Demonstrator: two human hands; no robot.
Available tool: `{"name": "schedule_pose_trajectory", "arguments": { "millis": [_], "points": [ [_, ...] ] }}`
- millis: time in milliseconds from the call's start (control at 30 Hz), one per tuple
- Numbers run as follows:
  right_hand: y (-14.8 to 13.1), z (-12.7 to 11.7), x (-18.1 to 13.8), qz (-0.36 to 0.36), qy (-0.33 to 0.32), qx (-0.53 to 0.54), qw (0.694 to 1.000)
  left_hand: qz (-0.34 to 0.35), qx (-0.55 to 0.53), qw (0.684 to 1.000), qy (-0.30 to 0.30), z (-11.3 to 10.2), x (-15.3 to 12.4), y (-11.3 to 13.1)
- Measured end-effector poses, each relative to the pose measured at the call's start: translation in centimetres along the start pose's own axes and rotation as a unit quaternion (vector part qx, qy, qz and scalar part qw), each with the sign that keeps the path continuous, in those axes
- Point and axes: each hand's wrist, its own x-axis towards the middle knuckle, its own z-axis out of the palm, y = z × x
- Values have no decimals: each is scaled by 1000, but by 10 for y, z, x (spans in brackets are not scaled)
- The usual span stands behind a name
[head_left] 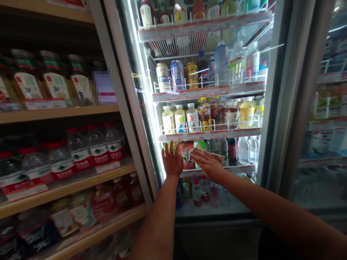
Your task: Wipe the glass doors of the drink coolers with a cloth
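Note:
My left hand [172, 161] rests against the glass door [189, 216] of a lit drinks fridge, its fingers spread and pointing up. Beside it, my right hand [208, 164] lies across a light-coloured cloth [219, 157], holding it to the glass. Parts of the cloth stick out past the fingertips and above the knuckles; the palm covers the rest. Behind the glass, near both hands, stand a red-labelled pack or bottle [187, 155] and a dark bottle with a red label [232, 151].
Fridge shelves hold cans [178, 75] and juice bottles [193, 117]. On the left, an open wooden shelf rack [67, 112] bears red-capped water bottles [78, 150] and tea bottles [55, 81]. A metal door frame [295, 94] and another glass-fronted fridge section [325, 144] are at the right.

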Motion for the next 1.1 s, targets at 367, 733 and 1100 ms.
{"name": "schedule_pose_trajectory", "arguments": {
  "millis": [367, 733, 1100],
  "points": [
    [64, -63, 42, 86, 127, -39, 987, -5, -7, 1000, -3, 1, 0, 0],
    [35, -35, 37, 39, 69, -5, 997, 8, -1, 1000, 17, 0, 1, 0],
    [-5, -5, 21, -25, -60, 63, 996, 12, 23, 999, 21, -1, 2, 2]
  ]
}}
